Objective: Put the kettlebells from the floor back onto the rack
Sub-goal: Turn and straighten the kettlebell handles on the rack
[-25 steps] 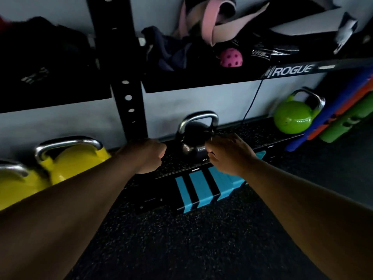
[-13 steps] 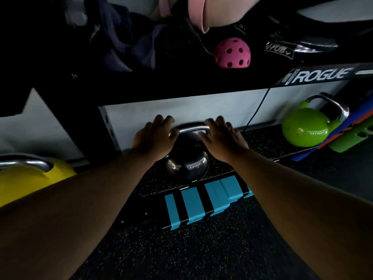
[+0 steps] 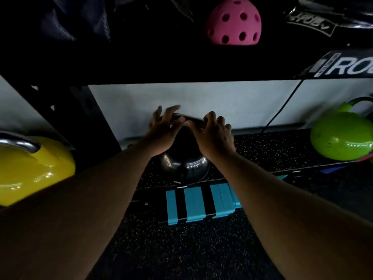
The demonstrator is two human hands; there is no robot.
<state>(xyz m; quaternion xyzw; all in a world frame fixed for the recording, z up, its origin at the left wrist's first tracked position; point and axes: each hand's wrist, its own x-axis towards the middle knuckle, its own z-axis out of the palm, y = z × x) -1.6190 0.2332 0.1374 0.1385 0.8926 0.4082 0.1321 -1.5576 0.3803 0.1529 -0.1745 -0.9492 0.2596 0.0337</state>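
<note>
Black kettlebell (image 3: 184,158) on speckled rack shelf (image 3: 272,150); left hand (image 3: 163,132), right hand (image 3: 212,134) grip loose, fingers splayed on handle.

The black kettlebell (image 3: 184,162) is mostly hidden behind the left hand (image 3: 161,132) and right hand (image 3: 214,136); its handle shows only as a smear between blurred fingers (image 3: 171,111). The yellow kettlebell (image 3: 34,168) is cut by the left edge, the green kettlebell (image 3: 341,136) by the right and blurred. The upper shelf (image 3: 141,63) is too dark to read.
</note>
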